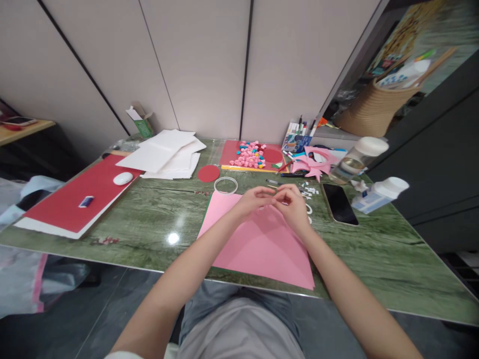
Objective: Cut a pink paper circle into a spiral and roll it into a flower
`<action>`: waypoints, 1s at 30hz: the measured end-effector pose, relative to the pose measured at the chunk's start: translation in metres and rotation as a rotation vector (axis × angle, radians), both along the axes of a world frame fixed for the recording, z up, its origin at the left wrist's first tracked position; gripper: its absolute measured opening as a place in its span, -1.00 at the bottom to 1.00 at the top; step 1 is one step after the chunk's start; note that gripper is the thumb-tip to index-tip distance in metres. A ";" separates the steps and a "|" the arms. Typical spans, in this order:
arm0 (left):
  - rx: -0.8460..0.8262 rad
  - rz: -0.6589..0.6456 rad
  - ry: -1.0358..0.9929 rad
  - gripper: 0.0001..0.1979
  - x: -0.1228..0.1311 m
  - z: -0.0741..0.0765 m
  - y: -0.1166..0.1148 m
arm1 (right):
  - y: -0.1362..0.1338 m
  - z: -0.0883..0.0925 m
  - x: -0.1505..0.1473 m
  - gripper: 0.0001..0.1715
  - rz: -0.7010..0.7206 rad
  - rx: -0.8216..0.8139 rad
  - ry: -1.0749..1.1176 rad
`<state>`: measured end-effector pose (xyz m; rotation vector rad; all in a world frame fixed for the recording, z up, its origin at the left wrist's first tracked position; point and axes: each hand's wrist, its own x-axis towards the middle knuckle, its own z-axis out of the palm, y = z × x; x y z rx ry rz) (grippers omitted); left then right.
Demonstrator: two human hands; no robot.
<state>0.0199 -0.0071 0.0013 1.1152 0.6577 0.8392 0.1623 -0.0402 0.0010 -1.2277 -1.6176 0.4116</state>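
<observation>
My left hand [254,198] and my right hand [294,200] meet above the far edge of a pink paper sheet [258,244] lying on the green marble table [149,224]. The fingertips of both hands are pinched together around something too small to make out. A clear round ring [225,185] lies just beyond my left hand. Small white paper scraps [309,192] lie next to my right hand.
A black phone [340,203] lies right of the hands, with two plastic bottles [377,194] beyond it. Red board with a white mouse [122,178] at left, white paper stack [166,154], red disc [208,173], heap of small pink folded pieces [250,155], markers [299,134], pink cut-outs [314,162].
</observation>
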 end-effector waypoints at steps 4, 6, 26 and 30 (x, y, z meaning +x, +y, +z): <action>0.031 -0.007 0.031 -0.64 0.000 -0.001 -0.001 | 0.000 0.000 0.000 -0.90 0.034 -0.027 0.000; 0.036 -0.019 0.030 -0.64 0.000 0.000 -0.001 | 0.000 0.000 -0.001 -0.88 0.052 -0.033 -0.003; -0.020 0.102 -0.033 -0.68 -0.003 0.001 0.003 | -0.002 -0.001 -0.004 -0.79 0.105 -0.036 -0.052; -0.017 0.092 -0.048 -0.68 -0.002 0.001 0.002 | -0.001 -0.007 -0.006 -0.74 0.145 -0.058 -0.051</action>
